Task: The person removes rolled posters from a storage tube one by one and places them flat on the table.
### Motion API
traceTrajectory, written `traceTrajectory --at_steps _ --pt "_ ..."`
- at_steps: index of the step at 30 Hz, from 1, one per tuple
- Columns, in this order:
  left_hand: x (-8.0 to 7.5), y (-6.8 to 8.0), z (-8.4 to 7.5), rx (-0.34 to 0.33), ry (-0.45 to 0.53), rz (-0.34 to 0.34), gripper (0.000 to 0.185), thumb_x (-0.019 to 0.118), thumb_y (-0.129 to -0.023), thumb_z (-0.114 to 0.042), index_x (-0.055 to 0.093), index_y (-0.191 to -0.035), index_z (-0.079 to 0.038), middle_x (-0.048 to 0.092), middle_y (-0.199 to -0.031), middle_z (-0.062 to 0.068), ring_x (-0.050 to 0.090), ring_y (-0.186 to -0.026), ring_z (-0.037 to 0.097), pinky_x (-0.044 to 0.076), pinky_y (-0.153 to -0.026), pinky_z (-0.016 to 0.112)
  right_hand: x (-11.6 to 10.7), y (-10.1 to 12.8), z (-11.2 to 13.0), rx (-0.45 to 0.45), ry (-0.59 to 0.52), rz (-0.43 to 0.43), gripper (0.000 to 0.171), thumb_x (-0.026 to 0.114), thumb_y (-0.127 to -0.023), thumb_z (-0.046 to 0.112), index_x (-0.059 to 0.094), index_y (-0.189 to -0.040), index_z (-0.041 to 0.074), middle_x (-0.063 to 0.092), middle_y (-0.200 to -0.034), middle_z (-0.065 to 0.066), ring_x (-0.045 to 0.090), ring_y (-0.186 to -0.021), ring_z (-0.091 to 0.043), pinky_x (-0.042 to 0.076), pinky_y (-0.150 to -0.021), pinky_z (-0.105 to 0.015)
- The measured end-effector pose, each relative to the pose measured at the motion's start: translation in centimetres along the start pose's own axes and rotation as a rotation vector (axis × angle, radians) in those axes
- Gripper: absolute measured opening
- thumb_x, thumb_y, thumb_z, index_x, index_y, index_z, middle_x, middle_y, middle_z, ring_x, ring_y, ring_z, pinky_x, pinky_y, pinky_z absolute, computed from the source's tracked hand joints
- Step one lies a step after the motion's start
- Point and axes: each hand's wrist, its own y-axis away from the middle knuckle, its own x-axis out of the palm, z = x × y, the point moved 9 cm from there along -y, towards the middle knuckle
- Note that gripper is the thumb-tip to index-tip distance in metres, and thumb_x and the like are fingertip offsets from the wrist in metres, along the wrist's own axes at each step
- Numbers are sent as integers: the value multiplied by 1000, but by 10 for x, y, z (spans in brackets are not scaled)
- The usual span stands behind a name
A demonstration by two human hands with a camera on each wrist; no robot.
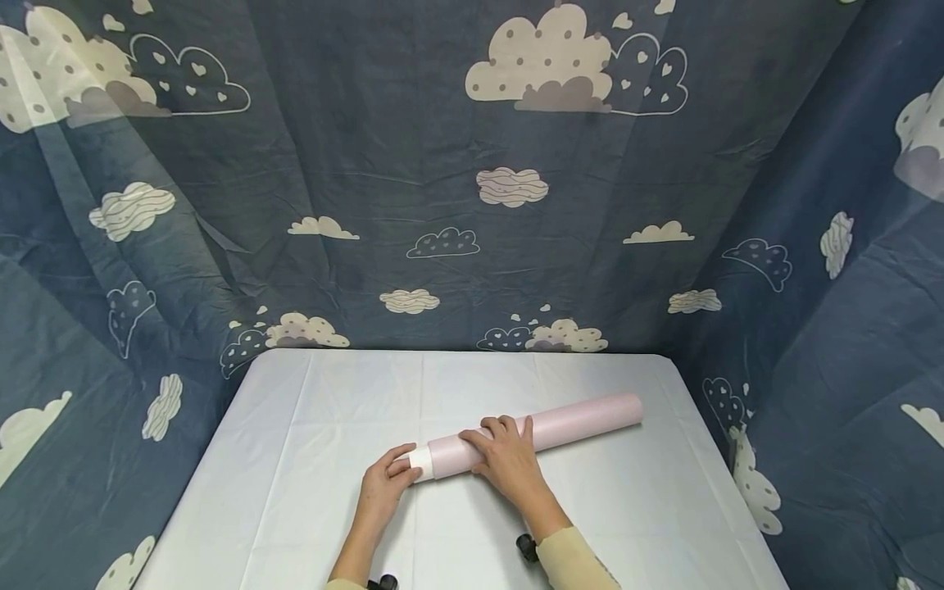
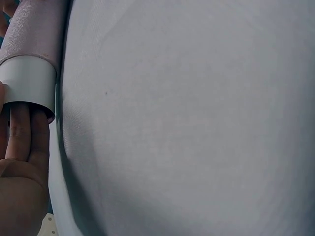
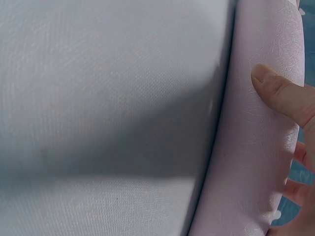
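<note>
A long roll of pink textured wallpaper (image 1: 583, 419) lies slantwise over the white table, its far end up to the right. From its left end a short white band (image 2: 29, 81) sticks out. There my left hand (image 1: 380, 493) grips the rim, with fingers reaching into the hollow opening in the left wrist view. My right hand (image 1: 510, 465) holds the roll left of its middle. In the right wrist view the thumb (image 3: 280, 93) presses on the near side and the other fingers go over the far side, partly hidden.
The white-covered table (image 1: 332, 393) has fold creases and stretches out around the roll. Dark blue cloth (image 1: 413, 147) with a cloud print hangs behind and on both sides. A small black device (image 1: 527, 547) sits at the right wrist, another (image 1: 387, 582) at the left.
</note>
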Motion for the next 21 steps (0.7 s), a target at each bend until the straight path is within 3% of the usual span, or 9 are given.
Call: traceTrajectory --at_steps 8,21 --pt "0 1 -1 14 1 4 48 83 -92 -19 70 -137 -12 83 -110 7 75 -115 24 61 -96 41 -2 0 -2 6 -2 9 61 93 -76 39 69 -131 40 66 -133 -4 58 -127 -35 37 -110 -82" --pt "0 3 -2 11 2 -1 47 83 -92 -18 70 -137 -13 83 -111 7 76 -114 25 61 -95 41 -3 1 -9 13 -24 0 60 94 -74 38 70 -129 39 67 -132 -4 58 -127 -35 37 -110 -82"
